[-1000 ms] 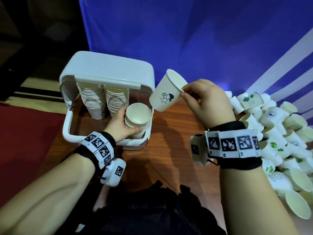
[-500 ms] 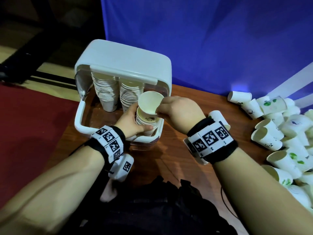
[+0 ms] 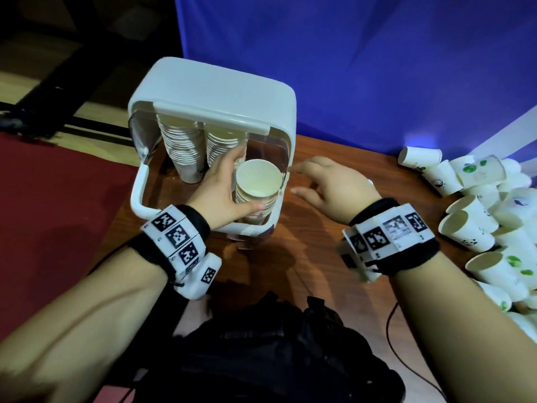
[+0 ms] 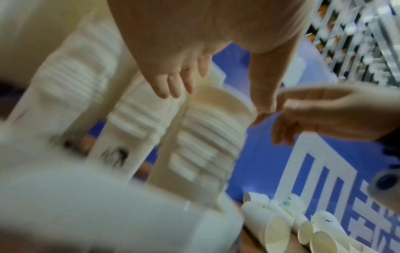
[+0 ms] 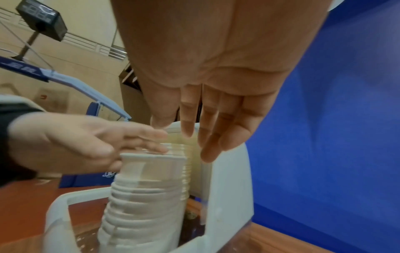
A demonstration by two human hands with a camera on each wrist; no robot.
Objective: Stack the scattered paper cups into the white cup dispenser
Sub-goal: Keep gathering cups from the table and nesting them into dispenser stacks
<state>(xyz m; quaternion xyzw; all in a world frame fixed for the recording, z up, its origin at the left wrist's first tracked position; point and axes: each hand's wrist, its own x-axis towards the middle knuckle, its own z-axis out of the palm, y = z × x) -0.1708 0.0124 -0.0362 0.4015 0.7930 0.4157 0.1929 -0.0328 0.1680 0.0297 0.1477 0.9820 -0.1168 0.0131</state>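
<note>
The white cup dispenser (image 3: 220, 91) stands open on the wooden table (image 3: 313, 257). Two tall stacks of paper cups (image 3: 183, 146) sit at its back. My left hand (image 3: 232, 184) grips a shorter front stack of cups (image 3: 258, 184), thumb across the front and fingers behind; the same stack (image 4: 212, 130) is blurred in the left wrist view. My right hand (image 3: 328, 187) hovers just right of the dispenser with fingers spread and nothing in it. In the right wrist view its straight fingers (image 5: 207, 130) hang above the stack (image 5: 147, 188).
A big pile of loose paper cups (image 3: 479, 205) lies on the table's right side. A black bag (image 3: 276, 344) sits at the near edge between my arms. A blue backdrop (image 3: 377, 68) closes the back. Red floor (image 3: 58, 213) shows left of the table.
My right hand carried a cup from the right, set it onto the front stack, let go and drew back to the right. My left hand kept its hold on the stack.
</note>
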